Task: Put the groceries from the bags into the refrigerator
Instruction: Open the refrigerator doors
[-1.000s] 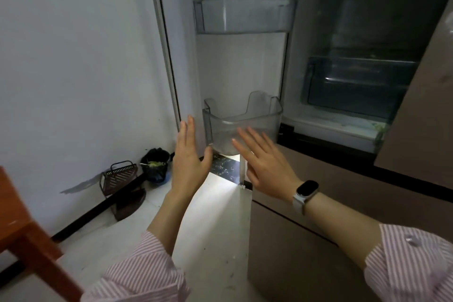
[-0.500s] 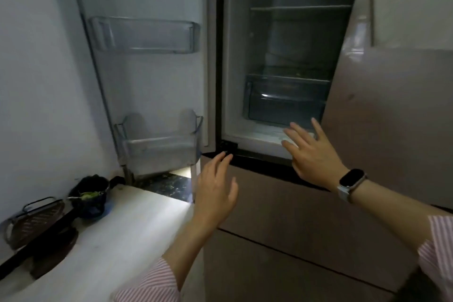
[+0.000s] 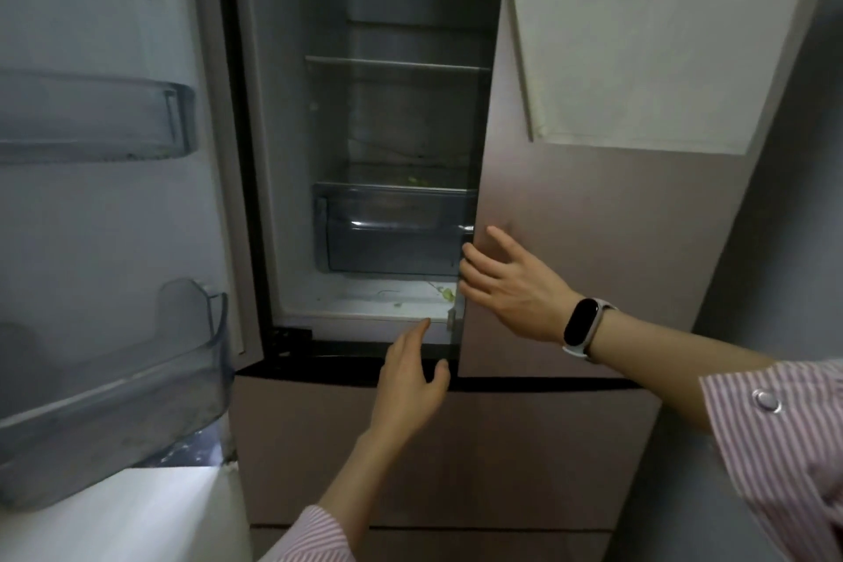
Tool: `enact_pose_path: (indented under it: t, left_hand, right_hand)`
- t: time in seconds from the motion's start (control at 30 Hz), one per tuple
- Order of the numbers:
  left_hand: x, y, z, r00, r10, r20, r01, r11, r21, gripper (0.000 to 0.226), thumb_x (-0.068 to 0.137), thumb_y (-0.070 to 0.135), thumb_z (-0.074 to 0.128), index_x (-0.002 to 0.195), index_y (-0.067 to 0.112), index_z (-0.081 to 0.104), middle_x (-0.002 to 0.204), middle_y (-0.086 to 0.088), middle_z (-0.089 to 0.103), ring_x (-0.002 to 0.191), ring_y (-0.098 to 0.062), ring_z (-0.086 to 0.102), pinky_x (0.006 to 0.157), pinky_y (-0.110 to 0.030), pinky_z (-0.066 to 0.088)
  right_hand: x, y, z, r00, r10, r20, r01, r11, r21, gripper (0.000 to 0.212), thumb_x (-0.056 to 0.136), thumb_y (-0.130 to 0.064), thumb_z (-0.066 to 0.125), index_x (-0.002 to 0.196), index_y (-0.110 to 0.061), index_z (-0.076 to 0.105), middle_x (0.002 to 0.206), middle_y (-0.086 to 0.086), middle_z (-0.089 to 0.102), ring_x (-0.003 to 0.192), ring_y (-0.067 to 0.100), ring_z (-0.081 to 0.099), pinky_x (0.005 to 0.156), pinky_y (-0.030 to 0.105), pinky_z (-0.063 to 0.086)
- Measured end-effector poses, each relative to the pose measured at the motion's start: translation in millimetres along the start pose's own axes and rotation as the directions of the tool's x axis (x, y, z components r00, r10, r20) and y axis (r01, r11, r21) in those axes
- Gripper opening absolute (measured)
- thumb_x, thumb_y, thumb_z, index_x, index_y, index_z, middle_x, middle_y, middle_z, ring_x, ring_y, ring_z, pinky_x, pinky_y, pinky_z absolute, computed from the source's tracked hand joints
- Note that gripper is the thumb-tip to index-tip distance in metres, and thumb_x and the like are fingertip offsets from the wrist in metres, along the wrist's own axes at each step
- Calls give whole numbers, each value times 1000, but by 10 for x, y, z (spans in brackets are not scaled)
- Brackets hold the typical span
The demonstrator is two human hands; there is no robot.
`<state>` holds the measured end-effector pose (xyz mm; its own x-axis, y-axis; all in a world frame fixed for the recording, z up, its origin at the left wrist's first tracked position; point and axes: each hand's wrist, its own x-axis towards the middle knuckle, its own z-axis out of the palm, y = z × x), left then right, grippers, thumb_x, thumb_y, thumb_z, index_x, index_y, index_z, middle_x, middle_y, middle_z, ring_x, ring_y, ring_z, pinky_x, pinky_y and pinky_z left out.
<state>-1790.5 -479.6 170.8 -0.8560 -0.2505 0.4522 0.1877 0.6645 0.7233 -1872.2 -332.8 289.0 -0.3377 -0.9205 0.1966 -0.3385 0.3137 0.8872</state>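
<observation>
The refrigerator stands in front of me with its left door (image 3: 114, 205) swung wide. The dark compartment shows bare shelves (image 3: 397, 64) and a clear crisper drawer (image 3: 392, 233) at the bottom. My right hand (image 3: 511, 283), a watch on its wrist, is at the inner edge of the right door (image 3: 593, 219), fingertips curled around that edge. My left hand (image 3: 410, 374) hovers with fingers apart, holding nothing, in front of the black strip below the compartment. No bags or groceries are in view.
Two clear door bins (image 3: 105, 383) hang on the left door, the lower one jutting toward me. A pale sheet (image 3: 638, 37) hangs on the right door. Brown lower drawers (image 3: 456, 447) sit beneath the hands. Green scraps lie on the compartment floor (image 3: 447, 294).
My view has swung right and up from the left door to the compartment. My right hand has moved right to the right door's edge, and my left hand has followed toward the middle.
</observation>
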Motion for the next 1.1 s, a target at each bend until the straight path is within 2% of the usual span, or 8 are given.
enact_pose_path:
  t: [0.27, 0.47, 0.57, 0.67, 0.8, 0.9, 1.03, 1.1]
  left_hand:
    - [-128, 96, 134, 959, 243, 148, -240, 970, -36, 72, 89, 45, 51, 137, 46, -3, 154, 16, -3, 139, -3, -1, 112, -35, 14]
    - [-454, 341, 272, 878, 465, 111, -456, 885, -94, 70, 84, 51, 47, 142, 40, 10, 153, 10, 11, 142, -6, 7, 114, -33, 14]
    - [-634, 580, 402, 801, 592, 92, -586, 806, -83, 71, 86, 44, 50, 145, 27, 14, 153, 5, 15, 143, -11, 12, 114, -34, 16]
    - [-767, 814, 573, 736, 667, 115, -668, 743, -35, 70, 87, 44, 48, 146, 28, 13, 155, 2, 10, 144, -17, 7, 114, -40, 14]
    - [-913, 1143, 867, 644, 732, 220, -762, 638, 108, 72, 87, 48, 43, 148, 29, 9, 156, -2, 7, 144, -25, -1, 114, -51, 12]
    - [-1032, 1429, 1073, 546, 800, 250, -836, 499, 227, 68, 84, 43, 43, 146, 25, 20, 154, -8, 12, 143, -31, 1, 110, -62, 16]
    - [-890, 1714, 1295, 540, 813, 219, -811, 433, 394, 74, 79, 33, 56, 145, 21, 25, 156, -3, 6, 144, -28, -4, 108, -64, 9]
    - [-748, 1826, 1413, 471, 831, 296, -841, 321, 436, 86, 71, 26, 68, 146, 23, 25, 156, 3, 2, 144, -28, -4, 108, -64, 6]
  right_hand:
    - [-542, -169, -127, 972, 69, -224, -57, 997, 60, 37, 87, -14, 32, 115, -12, 55, 125, 11, 59, 127, 31, 44, 102, 52, 30]
    - [-1429, -391, -252, 897, 251, -363, -193, 963, 189, 36, 85, -19, 45, 121, -14, 46, 134, 9, 39, 136, 30, 26, 109, 53, 20]
    - [-1857, -458, -387, 872, 380, -308, -303, 914, 270, 36, 88, -21, 40, 124, -15, 42, 134, 8, 35, 141, 27, 13, 109, 53, 19]
    - [-2286, -496, -522, 845, 480, -234, -408, 863, 298, 43, 85, -20, 43, 127, -15, 39, 134, 9, 34, 132, 33, 27, 108, 53, 23]
    - [-2888, -488, -650, 801, 597, -37, -553, 763, 334, 53, 83, -21, 42, 135, -15, 33, 142, 9, 29, 135, 32, 23, 112, 47, 22]
    - [-3267, -497, -682, 704, 689, 173, -690, 605, 397, 56, 86, -20, 36, 141, -16, 26, 151, 7, 22, 140, 26, 16, 113, 44, 25]
    - [-3499, -442, -695, 547, 746, 380, -799, 330, 502, 57, 92, -25, 32, 146, -19, 16, 155, 2, 5, 140, 19, 21, 101, 28, 39]
    - [-3569, -382, -662, 477, 745, 468, -836, 220, 502, 58, 95, -25, 32, 147, -21, 6, 156, -1, -4, 139, 17, 23, 98, 28, 43]
